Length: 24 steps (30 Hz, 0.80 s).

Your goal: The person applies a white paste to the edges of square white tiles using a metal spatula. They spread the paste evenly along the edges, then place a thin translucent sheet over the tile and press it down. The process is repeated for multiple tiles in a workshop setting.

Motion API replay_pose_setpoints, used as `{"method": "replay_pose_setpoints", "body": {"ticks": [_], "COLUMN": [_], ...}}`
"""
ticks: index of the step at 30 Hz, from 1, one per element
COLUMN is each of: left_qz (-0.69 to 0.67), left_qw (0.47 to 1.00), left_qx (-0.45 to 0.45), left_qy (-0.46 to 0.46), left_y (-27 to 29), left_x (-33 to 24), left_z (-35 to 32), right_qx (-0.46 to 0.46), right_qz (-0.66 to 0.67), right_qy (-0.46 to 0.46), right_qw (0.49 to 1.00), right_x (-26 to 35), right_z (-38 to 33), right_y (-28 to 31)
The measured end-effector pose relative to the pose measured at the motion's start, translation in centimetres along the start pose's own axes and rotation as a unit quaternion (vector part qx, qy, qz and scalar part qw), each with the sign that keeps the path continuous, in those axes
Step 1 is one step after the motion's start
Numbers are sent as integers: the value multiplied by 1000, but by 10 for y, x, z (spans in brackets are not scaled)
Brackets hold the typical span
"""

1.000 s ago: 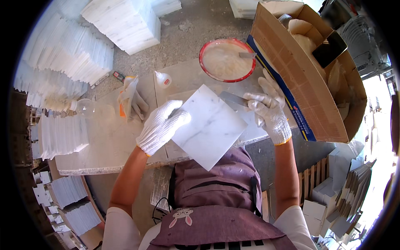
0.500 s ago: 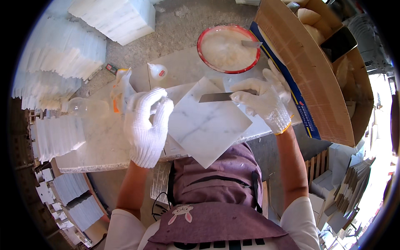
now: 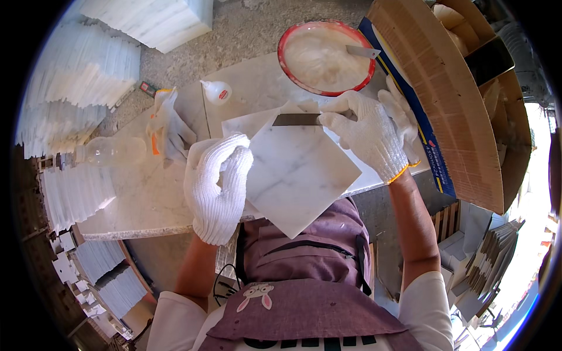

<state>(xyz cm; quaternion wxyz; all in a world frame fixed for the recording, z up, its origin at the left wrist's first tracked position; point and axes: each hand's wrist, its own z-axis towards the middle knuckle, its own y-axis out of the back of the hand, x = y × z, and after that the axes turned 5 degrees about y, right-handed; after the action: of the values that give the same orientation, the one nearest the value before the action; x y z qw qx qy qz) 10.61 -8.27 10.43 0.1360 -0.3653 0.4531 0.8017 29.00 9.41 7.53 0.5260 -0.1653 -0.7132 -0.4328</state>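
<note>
My right hand (image 3: pixel 369 131), in a white knitted glove, grips a flat grey metal scraper blade (image 3: pixel 295 119). The blade lies across the far corner of a square white marble tile (image 3: pixel 298 175) with grey veins. This tile sits turned like a diamond, its near corner jutting over the bench edge towards my apron. At the tile's left side is my left hand (image 3: pixel 215 190), also gloved, its fingers curled towards the thumb. Whatever its fingertips may hold is hidden. Beneath the tile, part of another white slab (image 3: pixel 234 124) shows.
A red-rimmed bowl of pale paste (image 3: pixel 325 58) holds another blade. A cardboard box (image 3: pixel 445 99) stands at right. On the bench (image 3: pixel 152 205) are a small white squeeze bottle (image 3: pixel 216 92), a crumpled glove (image 3: pixel 167 126) and a clear plastic bottle (image 3: pixel 114 151). Stacked slabs (image 3: pixel 88 64) rise at left.
The blade has moved slightly farther away, towards the tile's far corner, with my right hand. My left hand is slightly lower and farther right in view. The whole view has shifted a little.
</note>
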Motion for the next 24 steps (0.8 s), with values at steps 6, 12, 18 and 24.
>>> {"method": "replay_pose_setpoints", "body": {"ticks": [6,12,18,24], "left_qz": [-47,-106,-53,42], "left_qw": [996,975,972,961], "left_qx": [-43,-65,-80,48], "left_qy": [69,184,215,269], "left_y": [1,7,-8,-6], "left_x": [16,43,82,77], "left_z": [-7,5,46,82], "right_qx": [-25,-216,-192,-140], "right_qz": [79,310,520,593], "right_qy": [-52,-63,-119,-106], "right_qw": [995,924,824,786], "right_x": [17,-21,-52,-68], "right_z": [-4,-47,-123,-150], "right_y": [3,21,8,1]}}
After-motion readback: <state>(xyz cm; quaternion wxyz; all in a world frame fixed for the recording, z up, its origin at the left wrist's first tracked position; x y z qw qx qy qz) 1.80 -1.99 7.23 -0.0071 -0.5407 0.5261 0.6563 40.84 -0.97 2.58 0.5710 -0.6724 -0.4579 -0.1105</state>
